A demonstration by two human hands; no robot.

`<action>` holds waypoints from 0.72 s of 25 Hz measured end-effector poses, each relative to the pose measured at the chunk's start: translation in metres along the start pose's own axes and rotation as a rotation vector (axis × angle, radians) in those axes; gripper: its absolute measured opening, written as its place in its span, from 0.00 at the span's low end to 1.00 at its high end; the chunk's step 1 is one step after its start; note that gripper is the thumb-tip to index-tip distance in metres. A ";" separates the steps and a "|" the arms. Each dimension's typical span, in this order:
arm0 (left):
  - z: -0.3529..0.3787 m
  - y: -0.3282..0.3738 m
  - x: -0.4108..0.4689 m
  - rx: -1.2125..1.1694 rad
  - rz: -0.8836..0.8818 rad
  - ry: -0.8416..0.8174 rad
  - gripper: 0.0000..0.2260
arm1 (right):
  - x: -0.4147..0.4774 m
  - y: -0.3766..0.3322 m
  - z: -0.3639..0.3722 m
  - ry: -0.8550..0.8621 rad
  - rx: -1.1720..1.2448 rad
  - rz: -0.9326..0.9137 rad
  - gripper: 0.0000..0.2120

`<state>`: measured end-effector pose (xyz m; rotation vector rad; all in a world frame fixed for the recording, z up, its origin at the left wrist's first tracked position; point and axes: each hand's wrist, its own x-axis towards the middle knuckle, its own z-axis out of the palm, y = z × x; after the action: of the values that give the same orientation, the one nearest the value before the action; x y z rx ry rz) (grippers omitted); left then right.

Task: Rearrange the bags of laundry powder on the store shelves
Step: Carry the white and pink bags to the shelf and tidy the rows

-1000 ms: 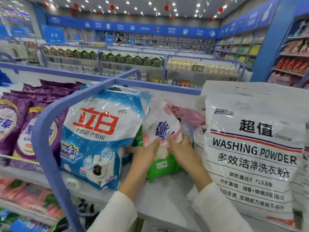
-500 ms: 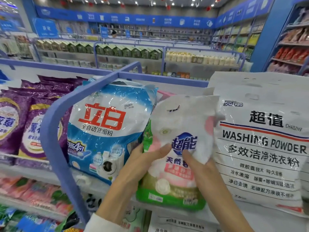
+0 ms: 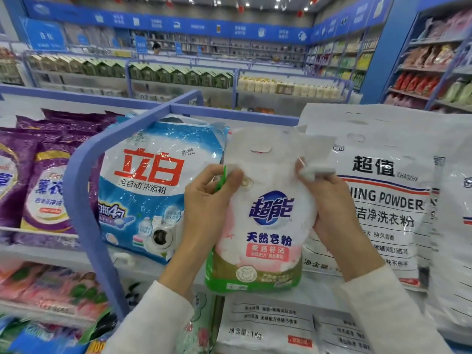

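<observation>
Pinching the white, pink and green plastic powder bag (image 3: 270, 226) by its upper edges with left hand (image 3: 208, 200) and right hand (image 3: 332, 208), I am judging it floppy and bottom-heavy.

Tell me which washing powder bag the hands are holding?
The small white-and-pink bag with a green bottom. Left hand and right hand grip it; the blue bag, purple bags and big white bag stand on shelves.

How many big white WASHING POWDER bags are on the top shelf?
2: the near white bag, behind the right hand gripping the held bag; the edge white bag, cut off by the frame's right edge. Others may be hidden behind them.
</observation>
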<state>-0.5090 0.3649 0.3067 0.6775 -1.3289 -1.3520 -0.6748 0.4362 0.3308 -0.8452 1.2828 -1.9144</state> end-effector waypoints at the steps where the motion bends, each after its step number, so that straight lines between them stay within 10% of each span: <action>1: 0.000 0.002 0.003 0.012 -0.007 -0.011 0.09 | 0.001 -0.004 0.001 0.030 -0.009 -0.016 0.07; 7: -0.016 0.040 0.025 0.091 0.107 0.077 0.16 | 0.004 -0.009 -0.001 0.291 0.035 -0.055 0.13; 10: -0.002 0.030 0.011 0.117 0.018 -0.124 0.16 | 0.000 -0.004 0.006 0.182 0.010 -0.048 0.17; 18: 0.034 0.029 0.017 -0.050 0.087 0.123 0.08 | -0.017 0.005 -0.017 0.042 -0.051 -0.118 0.20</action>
<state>-0.5358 0.3661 0.3459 0.6519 -1.2090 -1.2498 -0.6784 0.4573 0.3180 -0.9298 1.3387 -2.0081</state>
